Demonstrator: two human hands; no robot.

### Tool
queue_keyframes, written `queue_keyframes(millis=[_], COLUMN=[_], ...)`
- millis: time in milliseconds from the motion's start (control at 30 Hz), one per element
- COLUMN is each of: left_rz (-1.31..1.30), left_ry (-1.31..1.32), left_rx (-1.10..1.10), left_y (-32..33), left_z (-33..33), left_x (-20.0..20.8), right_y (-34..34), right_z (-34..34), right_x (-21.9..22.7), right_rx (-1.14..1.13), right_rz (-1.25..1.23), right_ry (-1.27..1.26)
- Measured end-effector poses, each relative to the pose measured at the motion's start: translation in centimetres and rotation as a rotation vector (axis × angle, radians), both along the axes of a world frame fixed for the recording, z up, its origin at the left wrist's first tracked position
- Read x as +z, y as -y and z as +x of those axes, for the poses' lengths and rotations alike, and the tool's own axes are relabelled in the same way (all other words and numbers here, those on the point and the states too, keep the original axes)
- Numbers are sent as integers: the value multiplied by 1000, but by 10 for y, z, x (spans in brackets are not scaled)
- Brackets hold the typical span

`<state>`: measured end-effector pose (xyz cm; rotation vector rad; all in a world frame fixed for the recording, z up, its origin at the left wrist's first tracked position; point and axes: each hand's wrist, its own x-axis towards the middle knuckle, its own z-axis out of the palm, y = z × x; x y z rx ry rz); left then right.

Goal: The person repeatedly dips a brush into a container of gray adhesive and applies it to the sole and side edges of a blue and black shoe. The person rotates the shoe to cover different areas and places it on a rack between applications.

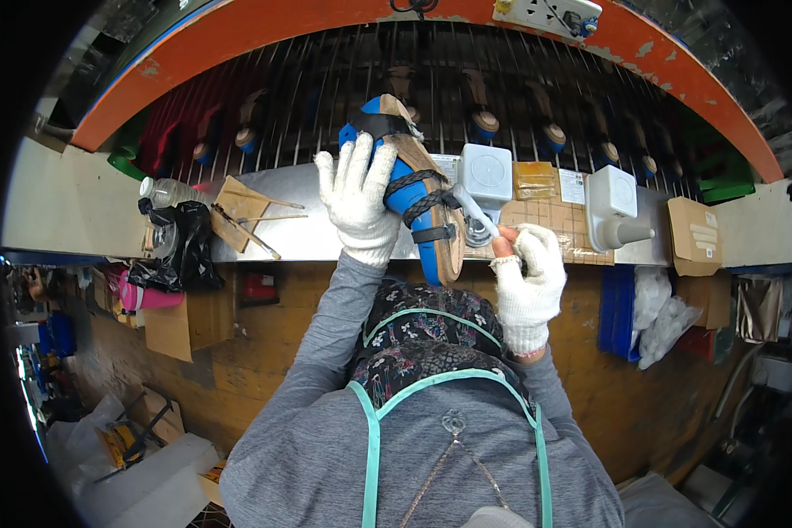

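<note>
My left hand, in a white knit glove, holds a sandal on a blue shoe last over the bench. Its fingers lie long against the last; the thumb is hidden. Dark straps, two of them braided, cross the sandal, and its tan sole edge faces right. In my right hand, gloved with bare fingertips showing, a slim white tool is pinched. That tool reaches up-left to the sole edge by the braided straps; I cannot make out its tip. Just beyond it stands a white square-topped container.
A white bottle with a cone nozzle lies at right beside a cardboard box. Brushes rest on cardboard at left, near a clear bottle and black plastic bag. Behind, several lasted shoes sit on a rod rack.
</note>
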<state>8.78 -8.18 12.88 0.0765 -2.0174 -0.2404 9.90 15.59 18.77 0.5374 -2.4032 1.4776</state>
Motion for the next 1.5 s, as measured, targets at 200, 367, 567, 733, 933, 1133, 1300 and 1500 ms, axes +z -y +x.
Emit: queue_keyframes(millis=[200,367,567,733,933,1133,1300,1500], left_rz=[27,42,93,89,176,370,497,653], left_ry=[58,169,150,166,226,323,571,860], left_rx=[29,91,64,80,74,-31,-133,-374], left_y=[3,-1,-6,-5,-8,-24,-26,-19], left_z=[1,5,3,1,-2,3,4,3], left_x=[0,1,0,-2,-3,4,5,-2], right_y=[-17,-23,-14,-6,-4,-5,3,13], right_z=[11,22,9,0,-6,-18,-40,-71], right_x=[3,0,-9,-7,-9,-10,-4,5], right_rx=[242,219,166,70,160,239,324,451], right_rz=[-231,-239,-162,-190,-231,-204,-198,-182], right_ry=[432,501,351,209,227,192,97,54])
